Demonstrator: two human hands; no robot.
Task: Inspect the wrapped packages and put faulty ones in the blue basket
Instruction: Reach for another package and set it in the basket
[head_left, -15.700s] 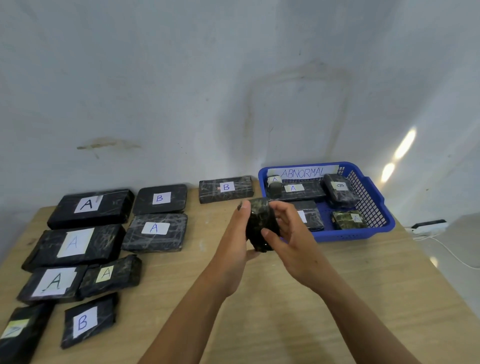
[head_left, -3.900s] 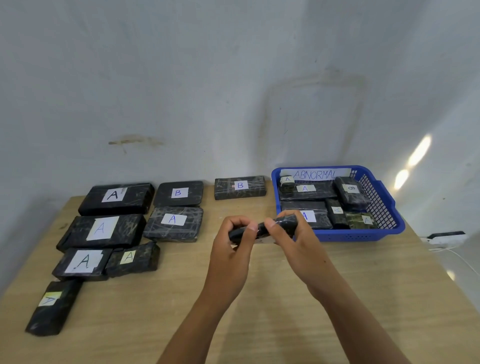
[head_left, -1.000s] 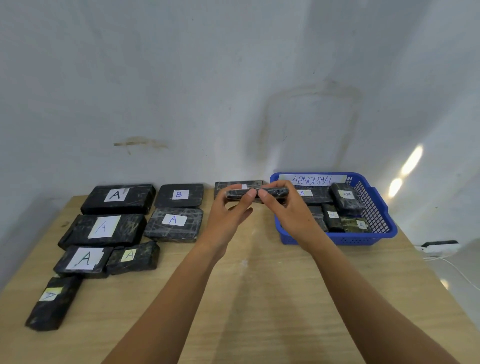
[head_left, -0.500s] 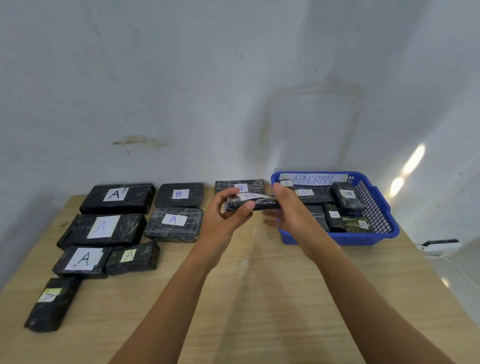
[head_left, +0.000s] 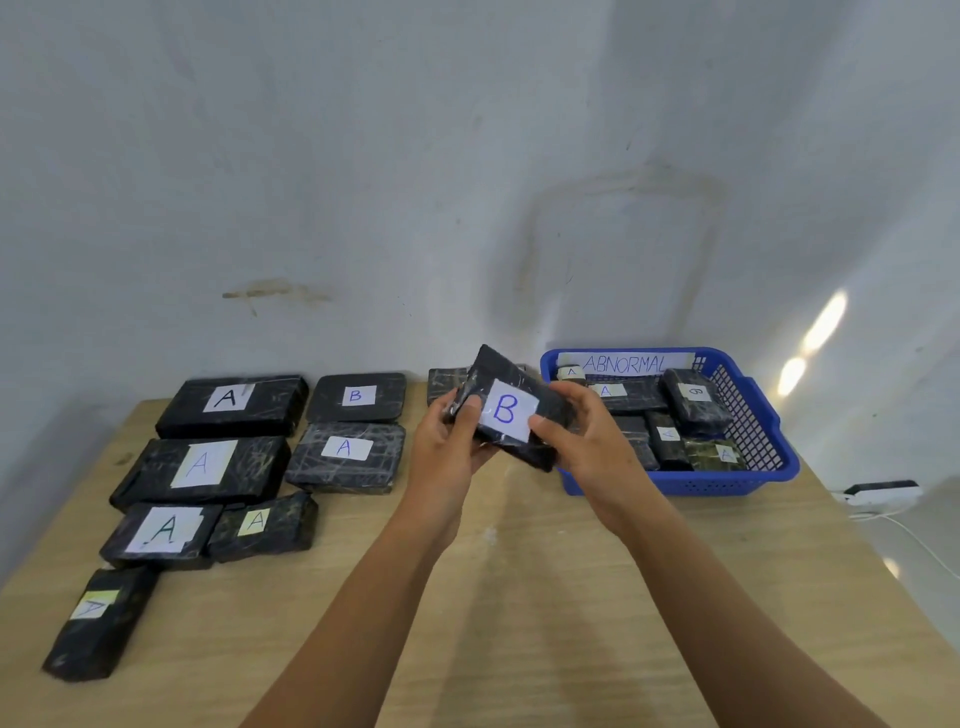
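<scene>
While held clear of the table (head_left: 519, 597) and tilted, displays a white label marked B on a black wrapped face: the B package (head_left: 506, 408), up over the table's far middle, just left of the blue basket (head_left: 675, 480). Clamped at both ends: left hand (head_left: 452, 447) with thumb on top beside the label and fingers curled underneath; right hand (head_left: 582, 436) with thumb at the label's lower corner and fingers wrapped round the far edge. Inside the basket, below a paper strip (head_left: 623, 362) reading ABNORMAL, several dark wrapped parcels (head_left: 693, 397) packed close together. Partly hidden behind the held one, another dark bundle (head_left: 444, 382) flat on the table. Farther left, seven more packages (head_left: 200, 467) lying flat in loose rows, mostly labelled A, one labelled B. Beyond all that, a pale stained wall (head_left: 467, 156).
</scene>
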